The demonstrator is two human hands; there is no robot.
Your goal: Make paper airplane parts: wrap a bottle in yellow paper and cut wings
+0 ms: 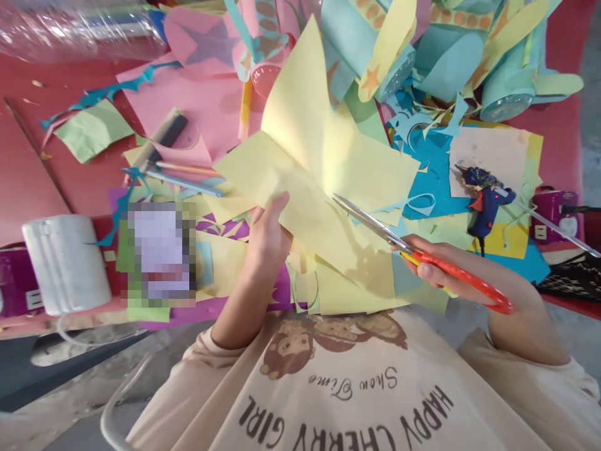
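My left hand (270, 235) grips the lower left part of a large sheet of pale yellow paper (305, 156), thumb on top. The sheet is raised and creased, with a tall pointed part standing up at the far side. In my right hand (434, 263) is a pair of scissors (389, 235) with red handles and a yellow part near the fingers. The scissor blades point up and left, their tips beside the middle of the yellow sheet. Whether the tips touch the paper I cannot tell. Several paper offcuts lie under and around both hands.
A blue glue gun (486, 203) rests on papers at the right. Blue paper-covered bottles (507, 88) stand at the back right. Pink paper (188, 113) and pens (183, 178) lie left. A blurred-out phone-like object (159, 250) and a white case (68, 263) are at the near left.
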